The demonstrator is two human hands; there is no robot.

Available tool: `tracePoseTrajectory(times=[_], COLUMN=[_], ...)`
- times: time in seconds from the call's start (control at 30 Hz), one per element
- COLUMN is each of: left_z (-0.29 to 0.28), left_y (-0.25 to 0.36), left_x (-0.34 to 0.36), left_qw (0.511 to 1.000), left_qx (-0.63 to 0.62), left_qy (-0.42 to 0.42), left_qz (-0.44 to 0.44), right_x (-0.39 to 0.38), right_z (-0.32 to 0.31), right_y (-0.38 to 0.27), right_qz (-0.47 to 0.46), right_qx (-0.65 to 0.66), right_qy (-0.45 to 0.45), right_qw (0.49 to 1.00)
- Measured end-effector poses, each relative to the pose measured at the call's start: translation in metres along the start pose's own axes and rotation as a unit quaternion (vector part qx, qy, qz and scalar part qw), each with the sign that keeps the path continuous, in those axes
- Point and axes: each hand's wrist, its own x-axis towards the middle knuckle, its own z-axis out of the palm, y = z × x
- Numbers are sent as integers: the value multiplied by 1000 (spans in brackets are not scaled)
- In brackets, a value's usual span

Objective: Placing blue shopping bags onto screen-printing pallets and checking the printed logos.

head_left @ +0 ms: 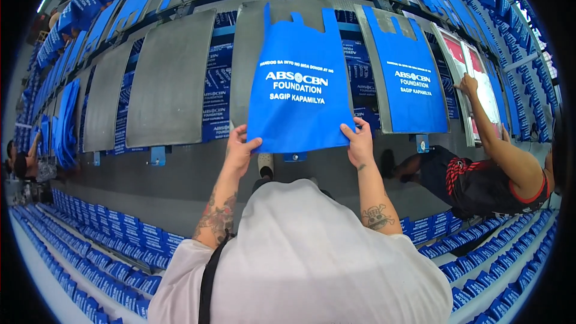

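Note:
A blue fabric bag (303,123) with white print and cut-out handles at its far end is stretched out in front of me. It lies along or just over a grey board (245,42); whether its near part touches the board I cannot tell. My left hand (238,149) pinches the bag's near left corner, thumb on top. At the near right corner, my right hand (359,144) grips the edge in the same way. Both hands are closed on the cloth, with the fingers underneath partly hidden.
To the right, another printed blue bag (414,108) lies on its board. Beyond it a co-worker (492,168) holds a framed printing screen (465,78). Bare grey boards (171,78) stand on the left, past which hangs a bunch of blue bags (67,123). Racks of folded blue bags (129,231) run behind me.

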Motion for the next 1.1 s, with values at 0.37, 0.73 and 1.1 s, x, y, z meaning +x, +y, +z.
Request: tracePoseTrajectory(times=[0.37,0.73,1.1], left_z=[-31,-26,-17], left_y=[9,40,185], left_x=[53,94,86], left_qw=[967,995,939], left_qx=[-134,32,-28], left_qy=[-187,-36,-120], left_qz=[-109,82,322], right_x=[24,81,39], right_z=[-19,10,86], right_y=[-35,-74,-203], right_qz=[151,-65,-338], right_qx=[-25,-168,-164], right_qy=[-206,-113,-211], right_qw=[967,977,902])
